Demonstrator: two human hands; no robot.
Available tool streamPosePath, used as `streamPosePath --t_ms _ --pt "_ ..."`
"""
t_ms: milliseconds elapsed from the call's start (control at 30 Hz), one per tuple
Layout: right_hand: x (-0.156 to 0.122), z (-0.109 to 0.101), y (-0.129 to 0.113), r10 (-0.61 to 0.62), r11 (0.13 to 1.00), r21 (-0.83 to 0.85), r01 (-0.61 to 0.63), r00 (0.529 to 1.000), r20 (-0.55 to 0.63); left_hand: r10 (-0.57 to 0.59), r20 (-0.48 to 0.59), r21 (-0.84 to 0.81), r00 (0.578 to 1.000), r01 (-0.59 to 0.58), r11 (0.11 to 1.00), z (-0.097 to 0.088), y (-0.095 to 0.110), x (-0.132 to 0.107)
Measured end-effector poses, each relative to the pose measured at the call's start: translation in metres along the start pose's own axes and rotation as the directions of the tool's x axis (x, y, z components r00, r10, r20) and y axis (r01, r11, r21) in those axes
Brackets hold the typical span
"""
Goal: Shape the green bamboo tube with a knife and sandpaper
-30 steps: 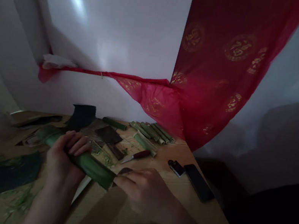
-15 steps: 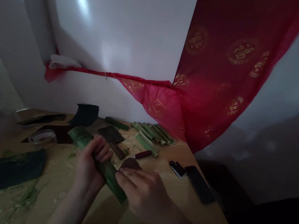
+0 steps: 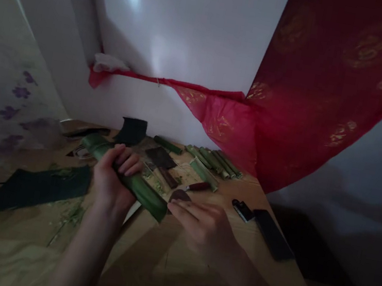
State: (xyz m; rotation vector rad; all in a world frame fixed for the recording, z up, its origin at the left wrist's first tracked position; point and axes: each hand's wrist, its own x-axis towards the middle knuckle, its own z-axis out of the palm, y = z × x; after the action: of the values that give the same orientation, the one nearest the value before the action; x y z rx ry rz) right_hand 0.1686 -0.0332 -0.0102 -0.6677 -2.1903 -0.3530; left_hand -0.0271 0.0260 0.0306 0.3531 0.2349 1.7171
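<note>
My left hand (image 3: pixel 114 179) is wrapped round a long green bamboo piece (image 3: pixel 146 197), which slants down to the right over the table. In my right hand (image 3: pixel 204 224) a thin dark brown sheet (image 3: pixel 180 195), looking like sandpaper, is pinched between thumb and fingers. Those fingertips are close by the lower right end of the bamboo; whether the sheet touches it I cannot tell. Just beyond the sheet lies a tool with a dark red handle (image 3: pixel 198 186). Dark sheets (image 3: pixel 161 157) and a brown strip (image 3: pixel 167 177) lie behind the bamboo.
Several cut bamboo pieces (image 3: pixel 219 163) lie at the back of the wooden table (image 3: pixel 142 272). A phone (image 3: pixel 273 235) and a small black-and-silver object (image 3: pixel 242 210) are near the right edge. Dark green cloth (image 3: pixel 40 188) and green shavings (image 3: pixel 71 215) are at left. A red curtain (image 3: pixel 286 145) hangs behind.
The view has shifted, so the table things appear farther right and higher. My right hand has slid toward the bamboo's lower end, and the bamboo is tilted less steeply.
</note>
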Motion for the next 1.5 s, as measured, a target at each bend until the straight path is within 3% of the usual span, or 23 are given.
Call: streamPosePath --t_ms 100,333,467,567,667,767,1133,1500 --pt "0.001 0.001 -0.001 -0.035 0.999 -0.009 0.035 0.999 -0.023 0.012 -0.014 0.023 1.0 -0.011 1.0 0.003 -0.002 -0.005" --pt "-0.005 0.004 -0.002 -0.054 0.991 -0.12 0.05 0.998 -0.029 -0.03 -0.038 0.107 0.999 0.034 0.994 0.008 -0.046 -0.027" --pt "-0.003 0.001 0.002 -0.034 0.992 -0.123 0.025 0.997 -0.069 -0.164 -0.059 0.046 0.985 0.167 0.985 0.004 -0.063 -0.034" --pt "-0.001 -0.003 0.003 -0.032 0.997 -0.079 0.027 0.998 -0.062 -0.23 0.012 0.008 0.973 0.23 0.973 0.002 -0.053 -0.029" --pt "-0.002 -0.004 0.001 -0.036 0.999 0.012 0.036 0.998 -0.044 -0.142 0.113 -0.009 0.983 0.144 0.99 0.004 -0.03 -0.02" --pt "-0.002 -0.004 0.002 -0.042 0.999 0.026 0.043 0.999 -0.017 -0.092 0.138 -0.004 0.986 0.094 0.996 0.004 -0.018 -0.014" --pt "-0.006 -0.005 0.003 -0.026 1.0 -0.011 0.027 0.998 0.054 -0.085 0.111 0.041 0.99 0.081 0.996 0.003 -0.026 -0.016" --pt "-0.003 -0.009 0.003 -0.045 0.999 -0.01 0.046 0.999 0.019 -0.11 0.108 0.029 0.988 0.108 0.994 0.003 -0.026 -0.016"
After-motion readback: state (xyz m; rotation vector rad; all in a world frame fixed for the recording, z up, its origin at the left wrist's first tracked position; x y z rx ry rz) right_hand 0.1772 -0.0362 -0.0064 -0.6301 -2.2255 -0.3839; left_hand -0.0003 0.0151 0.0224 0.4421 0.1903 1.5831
